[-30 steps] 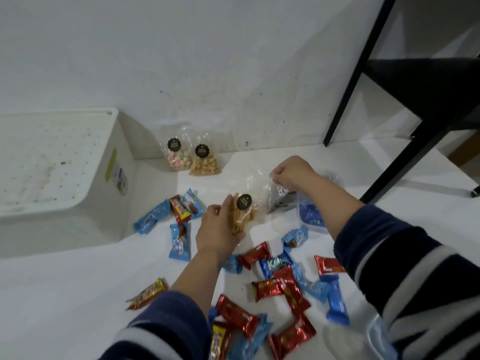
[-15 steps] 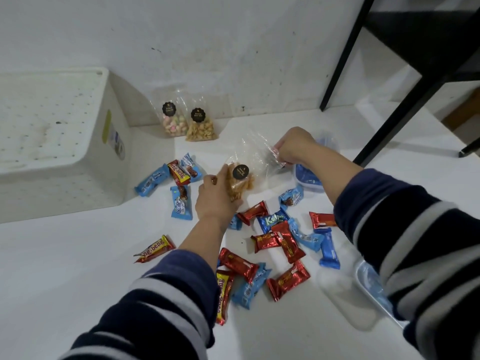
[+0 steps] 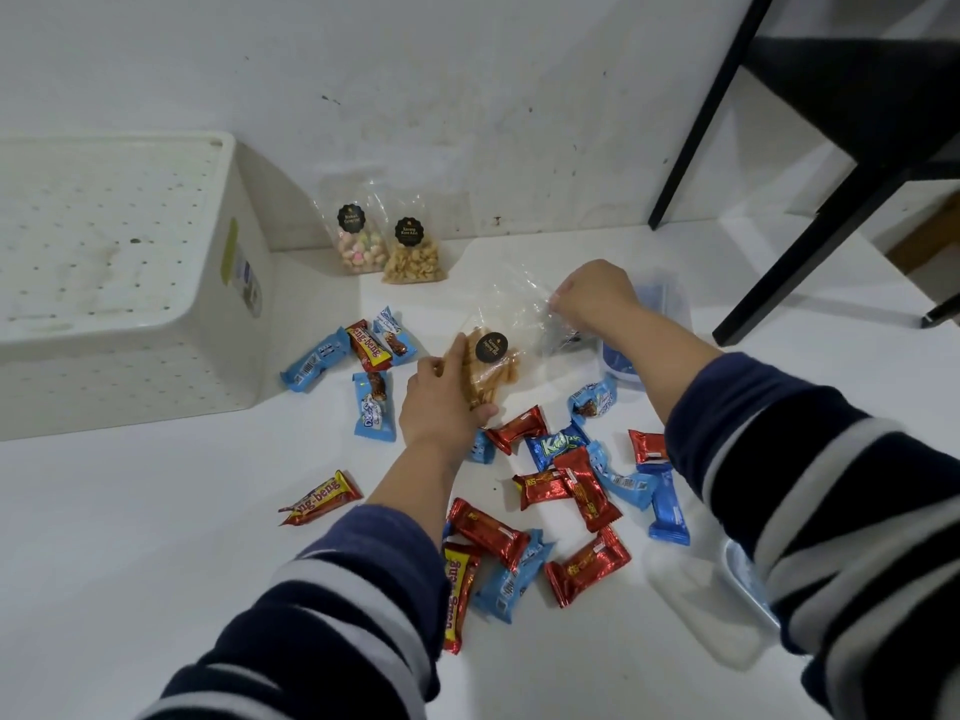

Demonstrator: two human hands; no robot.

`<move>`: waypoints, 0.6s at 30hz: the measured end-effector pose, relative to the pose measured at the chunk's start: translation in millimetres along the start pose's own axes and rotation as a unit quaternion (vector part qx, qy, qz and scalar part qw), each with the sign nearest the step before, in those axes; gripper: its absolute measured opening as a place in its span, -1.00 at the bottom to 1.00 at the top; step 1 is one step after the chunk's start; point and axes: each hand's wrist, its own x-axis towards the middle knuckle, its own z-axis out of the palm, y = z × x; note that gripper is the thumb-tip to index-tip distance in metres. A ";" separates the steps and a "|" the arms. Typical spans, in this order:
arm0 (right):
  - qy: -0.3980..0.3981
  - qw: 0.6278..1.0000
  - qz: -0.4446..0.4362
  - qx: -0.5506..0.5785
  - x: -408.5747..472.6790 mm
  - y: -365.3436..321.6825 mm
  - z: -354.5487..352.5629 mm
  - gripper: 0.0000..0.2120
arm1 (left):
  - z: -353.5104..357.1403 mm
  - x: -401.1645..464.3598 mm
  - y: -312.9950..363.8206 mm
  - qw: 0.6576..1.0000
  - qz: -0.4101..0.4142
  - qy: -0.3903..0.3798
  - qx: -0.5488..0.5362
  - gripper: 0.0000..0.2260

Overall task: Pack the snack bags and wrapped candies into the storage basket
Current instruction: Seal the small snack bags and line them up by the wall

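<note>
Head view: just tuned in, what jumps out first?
Both hands meet at the middle of the white table: the left hand grips a clear snack bag of brown sticks while the right hand pinches its top. Below them lies a scatter of red and blue wrapped candies. The white storage basket sits at far left, with two more snack bags against the wall.

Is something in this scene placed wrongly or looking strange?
Yes. The storage basket lies upside down, its perforated bottom facing up, so nothing can go in yet. The wrapped candies are scattered loose over the table.
</note>
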 end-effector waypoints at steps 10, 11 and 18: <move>-0.003 0.999 -0.020 -0.040 6.3 -7.0 5.2 -0.82 | 2.3 2.2 -6.3 0.999 0.014 0.021 -0.029 -0.45; -0.003 0.999 -0.022 -0.047 5.9 -7.6 6.2 -0.81 | 1.8 2.7 -6.0 0.999 0.014 0.023 -0.023 -0.47; -0.004 0.999 -0.046 -0.020 4.2 -14.4 8.9 -0.69 | 6.8 1.7 -8.7 0.999 -0.005 0.026 -0.030 -0.50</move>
